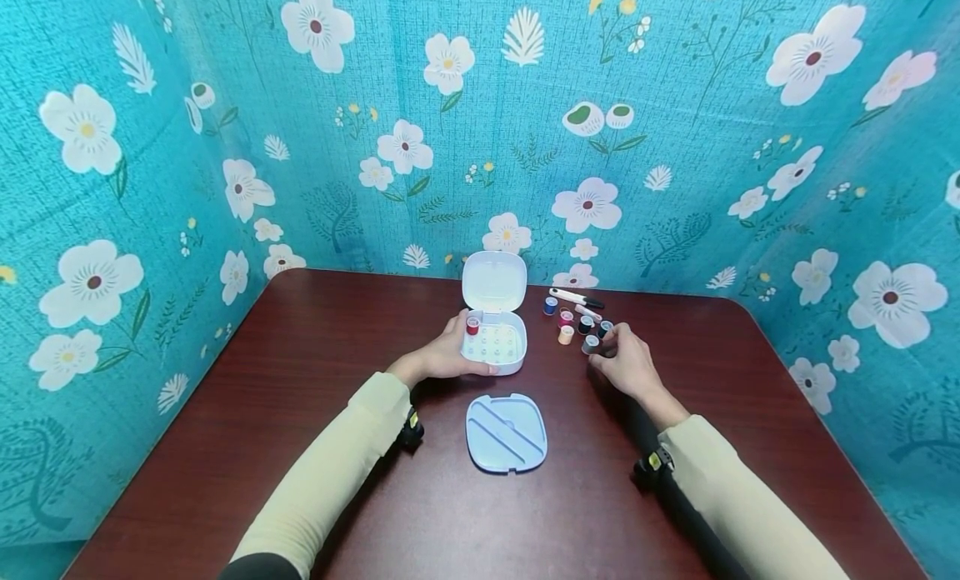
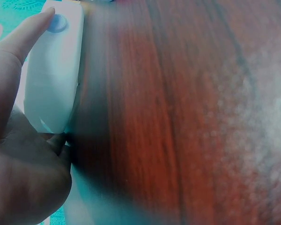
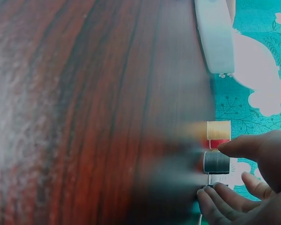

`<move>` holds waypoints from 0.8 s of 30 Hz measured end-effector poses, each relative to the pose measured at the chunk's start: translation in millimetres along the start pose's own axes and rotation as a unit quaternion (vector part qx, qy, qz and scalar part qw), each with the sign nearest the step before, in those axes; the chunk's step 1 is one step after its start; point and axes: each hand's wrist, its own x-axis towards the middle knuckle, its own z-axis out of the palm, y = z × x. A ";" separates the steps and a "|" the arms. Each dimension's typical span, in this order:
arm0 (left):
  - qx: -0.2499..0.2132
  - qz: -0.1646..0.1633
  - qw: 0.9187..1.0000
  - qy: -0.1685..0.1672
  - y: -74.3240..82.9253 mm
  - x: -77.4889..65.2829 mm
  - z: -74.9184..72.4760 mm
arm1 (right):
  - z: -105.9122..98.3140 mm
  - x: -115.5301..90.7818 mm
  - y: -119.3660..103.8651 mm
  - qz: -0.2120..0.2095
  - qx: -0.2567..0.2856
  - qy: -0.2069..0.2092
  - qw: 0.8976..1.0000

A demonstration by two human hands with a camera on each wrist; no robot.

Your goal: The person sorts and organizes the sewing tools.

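My left hand (image 1: 448,352) grips a white sewing box (image 1: 512,368) by its left side, the thumb lying along its front by the round button (image 2: 57,23). The hinged lid stands up at the back. Inside, a red thread spool (image 1: 472,325) sits in the back left corner, with rows of small pegs beside it. My right hand (image 1: 632,363) is at the group of spools, thumb and fingers spread. In the right wrist view the grey spool (image 3: 217,162) appears between thumb and fingers. The fingertips are right at a dark spool (image 1: 605,329) behind it.
A light blue tray (image 1: 507,434) with diagonal ridges lies in front of the box. Around the right hand stand a cream spool (image 1: 566,335), a blue spool (image 1: 551,305), a pink spool (image 1: 566,317) and a black spool (image 1: 586,323). A white-and-black pen-like tool (image 1: 576,297) lies behind them.
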 end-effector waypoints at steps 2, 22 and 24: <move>-0.001 0.000 1.000 0.001 0.1 -0.3 0.3 | 1.2 1.6 0.8 -0.002 0.009 0.001 1.000; 0.002 -0.009 1.000 -0.004 1.6 -0.6 -1.0 | 9.0 15.6 2.8 0.009 0.034 0.000 0.999; 0.001 -0.011 1.000 -0.004 1.9 -0.1 -1.3 | 9.4 16.3 2.0 0.015 0.037 0.003 0.999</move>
